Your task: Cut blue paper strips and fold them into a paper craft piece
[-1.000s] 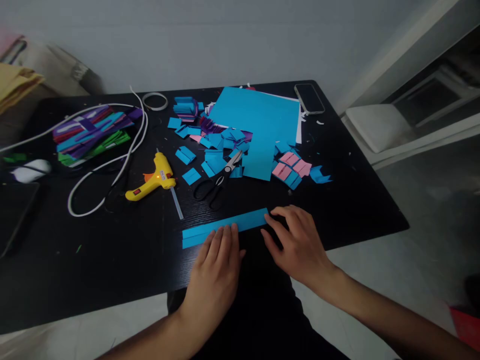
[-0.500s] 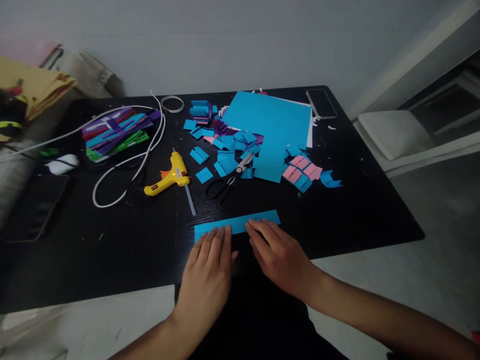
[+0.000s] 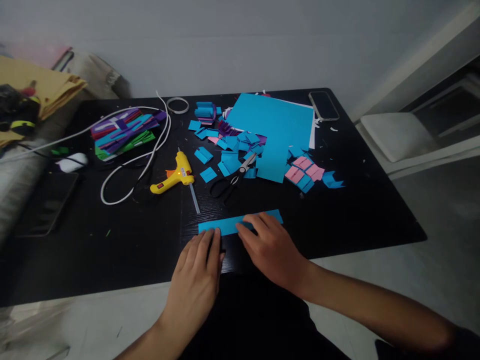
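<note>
A long blue paper strip (image 3: 225, 225) lies folded on the black table (image 3: 356, 210) near its front edge. My left hand (image 3: 197, 277) rests flat with its fingertips at the strip's left end, fingers stretched out. Over the strip's middle and right part lies my right hand (image 3: 272, 250), fingers spread and pressing down on the paper. Neither hand grips anything.
Behind the strip lie black scissors (image 3: 228, 182), a yellow glue gun (image 3: 173, 179) with a white cord (image 3: 131, 167), several small blue and pink folded pieces (image 3: 303, 172), a large blue sheet (image 3: 275, 127), a coloured paper stack (image 3: 122, 131), a tape ring (image 3: 177, 105) and a phone (image 3: 324, 105).
My right hand has slid left along the strip from its right end toward the middle. My left hand has drawn left and back slightly. The view has shifted.
</note>
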`<state>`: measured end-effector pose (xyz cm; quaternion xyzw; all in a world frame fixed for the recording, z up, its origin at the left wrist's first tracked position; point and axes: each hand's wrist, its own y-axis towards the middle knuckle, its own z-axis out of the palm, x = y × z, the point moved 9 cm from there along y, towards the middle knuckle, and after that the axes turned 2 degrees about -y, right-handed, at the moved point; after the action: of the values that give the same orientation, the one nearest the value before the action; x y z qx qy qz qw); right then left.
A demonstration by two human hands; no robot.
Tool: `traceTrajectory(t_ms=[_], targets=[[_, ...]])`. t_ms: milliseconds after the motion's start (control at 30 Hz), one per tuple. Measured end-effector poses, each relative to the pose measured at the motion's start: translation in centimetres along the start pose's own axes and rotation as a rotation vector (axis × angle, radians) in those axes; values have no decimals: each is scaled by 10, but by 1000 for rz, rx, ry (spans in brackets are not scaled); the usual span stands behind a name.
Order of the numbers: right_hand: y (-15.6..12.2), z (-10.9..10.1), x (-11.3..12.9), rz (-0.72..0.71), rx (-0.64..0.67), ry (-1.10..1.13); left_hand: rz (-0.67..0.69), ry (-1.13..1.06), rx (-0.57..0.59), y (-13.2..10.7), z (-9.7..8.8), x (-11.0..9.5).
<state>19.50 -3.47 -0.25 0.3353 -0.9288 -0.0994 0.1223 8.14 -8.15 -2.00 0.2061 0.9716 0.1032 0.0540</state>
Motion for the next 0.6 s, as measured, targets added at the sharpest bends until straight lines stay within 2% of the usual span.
traceTrajectory(t_ms=[133, 233, 433, 600], targets=[[5, 9, 21, -157, 10, 67, 16, 19, -21, -1, -1, -4], [-4, 10, 22, -141, -44, 65, 5, 31, -2, -2, -1, -4], [-27, -7, -8, -18, -126, 20, -13, 42, 25, -2, -1, -3], [-42, -20, -32, 49, -155, -103, -27, 85, 57, 5, 1, -5]])
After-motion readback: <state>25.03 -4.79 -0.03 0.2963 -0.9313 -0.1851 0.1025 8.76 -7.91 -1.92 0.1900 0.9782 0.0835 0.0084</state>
